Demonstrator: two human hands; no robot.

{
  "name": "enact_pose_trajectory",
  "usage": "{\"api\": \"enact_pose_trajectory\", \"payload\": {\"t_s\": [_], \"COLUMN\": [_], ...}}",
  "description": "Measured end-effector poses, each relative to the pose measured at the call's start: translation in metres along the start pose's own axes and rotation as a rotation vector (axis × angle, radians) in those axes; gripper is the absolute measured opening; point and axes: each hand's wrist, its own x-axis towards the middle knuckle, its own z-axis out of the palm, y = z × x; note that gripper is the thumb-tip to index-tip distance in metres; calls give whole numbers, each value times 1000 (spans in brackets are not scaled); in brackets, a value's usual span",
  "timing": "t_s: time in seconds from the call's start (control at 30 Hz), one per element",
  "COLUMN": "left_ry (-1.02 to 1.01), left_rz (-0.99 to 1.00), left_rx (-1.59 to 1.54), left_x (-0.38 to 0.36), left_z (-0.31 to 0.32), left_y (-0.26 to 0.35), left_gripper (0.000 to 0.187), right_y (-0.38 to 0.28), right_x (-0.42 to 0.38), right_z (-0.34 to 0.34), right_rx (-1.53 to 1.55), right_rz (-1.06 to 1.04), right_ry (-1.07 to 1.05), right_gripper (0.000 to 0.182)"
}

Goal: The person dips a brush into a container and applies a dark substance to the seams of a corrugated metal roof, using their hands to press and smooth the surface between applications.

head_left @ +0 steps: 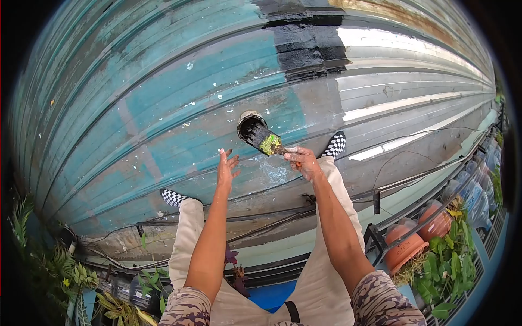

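My right hand (302,162) grips the handle of a paintbrush (270,144) with a green-and-yellow ferrule. Its wide, black-coated bristles angle up and left, overlapping the mouth of a round can (250,114) with dark coating inside. To the left, my left hand (226,167) hovers with fingers spread, holding nothing. Below the can lies the corrugated metal roof (179,119), worn teal on the left and bare silvery grey on the right. A glossy black coated strip (310,49) runs across the ribs beyond the can.
My feet in checkered shoes (335,144) stand on the roof, one each side. Dark cables (261,216) run along its near edge. Terracotta-coloured pots (405,250), leafy plants (443,266) and clear plastic bottles (478,201) stand below at right. More plants (81,274) grow at left.
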Motion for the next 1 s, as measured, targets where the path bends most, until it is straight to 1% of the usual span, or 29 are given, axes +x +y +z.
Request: {"api": "enact_pose_trajectory", "payload": {"t_s": [0.07,0.27,0.4,0.6,0.73,0.83,0.87,0.9,1.0], "left_ry": [4,20,14,30,31,4,-1,-5,-18], "left_rz": [-19,-78,-107,-70,-82,-79,-77,-78,-94], "left_rx": [10,28,30,53,63,64,69,74,133], "left_x": [-3,-3,-7,-3,-1,-5,-6,-9,-20], "left_z": [-1,-7,-2,4,7,13,14,16,23], "left_y": [-7,-33,-27,-14,-12,-12,-15,-19,-26], "left_gripper": [89,87,86,86,87,86,85,84,80], "right_y": [1,6,3,4,1,-2,-4,-6,-20], "right_x": [2,10,11,16,17,18,17,15,9], "right_z": [-2,-1,5,7,3,-9,-15,-22,-51], "right_rx": [88,154,174,207,216,264,311,358,434], "right_rz": [58,43,70,96,94,79,77,76,34], "right_ry": [-34,-34,-64,-76,-91,-125,-165,-204,-228], "right_gripper": [20,23,24,22,23,22,22,22,22]}}
